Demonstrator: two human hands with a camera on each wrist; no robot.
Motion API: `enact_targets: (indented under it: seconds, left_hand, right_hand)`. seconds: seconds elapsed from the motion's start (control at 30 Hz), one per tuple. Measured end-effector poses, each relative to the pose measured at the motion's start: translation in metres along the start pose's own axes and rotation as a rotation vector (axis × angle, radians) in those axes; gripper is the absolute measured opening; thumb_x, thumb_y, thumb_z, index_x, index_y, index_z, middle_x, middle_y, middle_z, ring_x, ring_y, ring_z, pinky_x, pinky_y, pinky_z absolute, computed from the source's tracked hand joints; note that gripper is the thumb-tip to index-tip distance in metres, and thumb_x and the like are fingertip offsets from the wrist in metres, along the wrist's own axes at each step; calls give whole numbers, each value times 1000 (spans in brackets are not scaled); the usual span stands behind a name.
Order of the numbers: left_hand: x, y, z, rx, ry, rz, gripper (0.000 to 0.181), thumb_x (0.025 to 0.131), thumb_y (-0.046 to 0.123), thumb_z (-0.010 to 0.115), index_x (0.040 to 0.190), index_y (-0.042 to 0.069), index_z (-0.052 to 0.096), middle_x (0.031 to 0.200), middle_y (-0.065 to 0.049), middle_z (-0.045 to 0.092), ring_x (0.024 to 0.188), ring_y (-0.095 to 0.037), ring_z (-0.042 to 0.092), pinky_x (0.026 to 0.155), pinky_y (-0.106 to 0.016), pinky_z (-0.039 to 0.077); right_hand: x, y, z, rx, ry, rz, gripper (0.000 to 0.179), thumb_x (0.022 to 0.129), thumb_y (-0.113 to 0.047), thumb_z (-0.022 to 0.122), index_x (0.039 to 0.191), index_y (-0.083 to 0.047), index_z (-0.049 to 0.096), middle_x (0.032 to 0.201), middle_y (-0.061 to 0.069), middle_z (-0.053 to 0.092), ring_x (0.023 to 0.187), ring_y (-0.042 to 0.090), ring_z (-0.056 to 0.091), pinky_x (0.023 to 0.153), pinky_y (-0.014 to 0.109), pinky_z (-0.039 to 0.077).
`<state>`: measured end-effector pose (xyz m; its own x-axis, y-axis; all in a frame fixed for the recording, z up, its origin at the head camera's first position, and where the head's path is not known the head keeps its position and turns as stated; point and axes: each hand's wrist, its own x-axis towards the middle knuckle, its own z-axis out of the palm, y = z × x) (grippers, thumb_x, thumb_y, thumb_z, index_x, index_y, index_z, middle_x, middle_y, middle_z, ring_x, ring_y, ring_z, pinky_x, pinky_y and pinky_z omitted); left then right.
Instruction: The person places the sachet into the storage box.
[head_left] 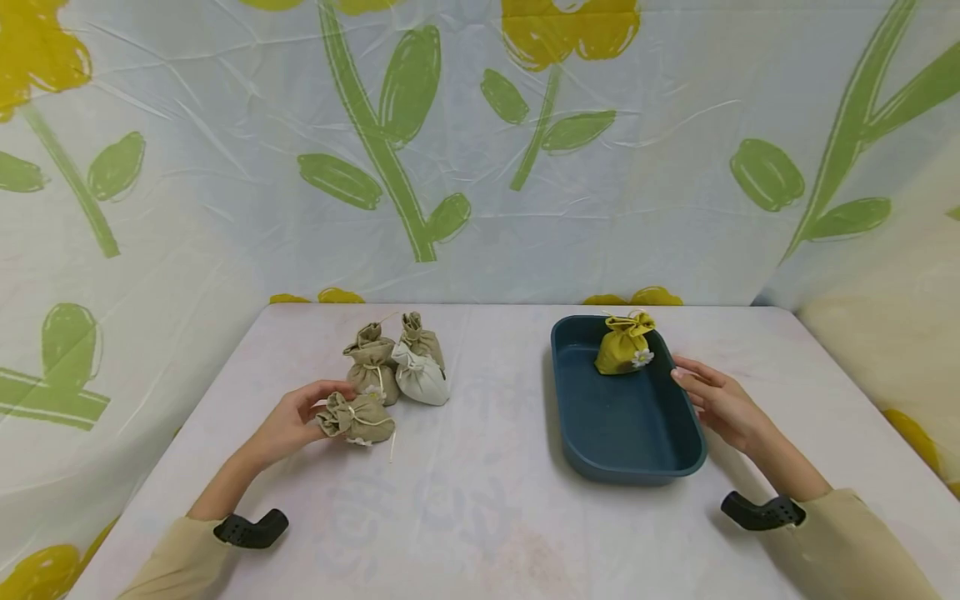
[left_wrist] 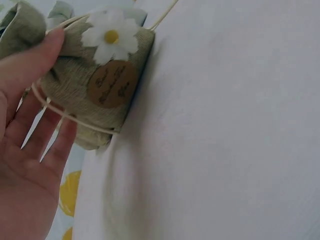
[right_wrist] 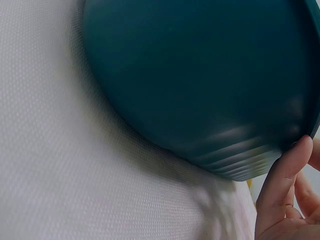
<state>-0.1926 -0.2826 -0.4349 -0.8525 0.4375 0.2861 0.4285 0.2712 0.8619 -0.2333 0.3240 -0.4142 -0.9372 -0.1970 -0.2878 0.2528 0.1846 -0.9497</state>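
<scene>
My left hand (head_left: 288,425) holds a beige drawstring sachet (head_left: 367,419) at its gathered neck, thumb on one side and fingers behind. In the left wrist view this sachet (left_wrist: 85,95) shows a white daisy and a round brown label, and lies tilted over the table. Just beyond it stand two more beige sachets (head_left: 371,364) and a white one (head_left: 422,379). At the right, my right hand (head_left: 727,408) touches the outer side of a dark blue basin (head_left: 622,477), thumb tip at the rim, fingers loosely extended. A yellow sachet (head_left: 621,348) sits in the basin's far end.
A pale cloth covers the table (head_left: 487,500). Flower-printed fabric (head_left: 465,167) hangs behind it and along both sides. A black wrist strap piece (head_left: 251,530) sits at the left cuff, and a similar black piece (head_left: 763,511) at the right cuff.
</scene>
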Motion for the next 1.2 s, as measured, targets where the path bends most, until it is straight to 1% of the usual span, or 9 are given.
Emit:
enact_targets:
  seconds: [0.17, 0.23, 0.37, 0.5, 0.6, 0.77, 0.9, 1.03, 1.2]
  left_hand:
    - [-1, -1, 6, -32, 63, -14, 44, 79, -14, 65, 121, -15, 54, 118, 15, 64, 112, 7, 55, 87, -11, 49]
    - [-1, 2, 9, -26, 83, -21, 40, 78, -14, 66, 117, -15, 57, 115, 19, 65, 111, 8, 56, 86, -12, 50]
    - [-1, 7, 15, 43, 121, -8, 29, 77, -11, 70, 105, -10, 65, 104, 21, 66, 102, 8, 58, 86, -11, 49]
    - [0, 10, 20, 115, 163, 8, 23, 75, -6, 76, 98, -2, 70, 96, 19, 65, 96, 7, 59, 88, -11, 48]
    - [0, 14, 24, 149, 198, 6, 24, 74, -5, 78, 96, 0, 72, 97, 15, 65, 96, 6, 59, 89, -12, 49]
    - [0, 18, 30, 177, 235, 46, 27, 71, -11, 76, 96, -1, 72, 104, 6, 65, 101, 8, 58, 87, -13, 51]
    - [2, 22, 33, 195, 253, 75, 27, 70, -14, 74, 94, -1, 72, 103, -3, 68, 100, 8, 59, 83, -14, 52]
    - [5, 27, 40, 222, 268, 71, 24, 72, -9, 77, 94, -1, 73, 99, -13, 70, 95, 9, 60, 75, -16, 55]
    - [10, 38, 50, 235, 269, 69, 23, 72, -3, 80, 94, 1, 74, 97, -16, 71, 93, 10, 60, 71, -19, 56]
  right_hand:
    - [0, 0, 0, -12, 1, 0, 53, 100, -35, 49, 148, -23, 30, 100, -29, 55, 92, -8, 58, 79, 21, 51]
    - [1, 0, 0, -11, 3, 2, 54, 100, -34, 49, 149, -23, 29, 100, -29, 55, 92, -8, 58, 79, 21, 51]
    - [1, 1, 0, -14, 3, -2, 54, 100, -34, 49, 149, -23, 28, 101, -29, 55, 92, -8, 58, 79, 20, 51]
    - [1, 1, 1, -15, 1, -7, 53, 100, -34, 49, 149, -22, 29, 101, -28, 55, 92, -7, 58, 79, 21, 50]
    - [0, 1, 0, -10, -1, -8, 54, 100, -34, 49, 149, -22, 29, 101, -27, 55, 92, -7, 58, 79, 21, 50]
    - [-1, 1, 0, 13, -3, -13, 44, 100, -33, 49, 142, -28, 36, 101, -27, 56, 92, -6, 59, 79, 21, 50]
    - [-2, 1, 0, 22, -1, -16, 39, 100, -33, 50, 138, -32, 39, 100, -28, 57, 92, -6, 59, 79, 22, 50]
    - [-1, 0, 1, 13, 3, -14, 42, 100, -33, 50, 141, -30, 37, 100, -29, 57, 92, -7, 59, 79, 21, 50]
    - [0, 1, 1, -15, 5, -4, 52, 100, -35, 49, 148, -25, 31, 100, -30, 55, 92, -8, 58, 79, 21, 49]
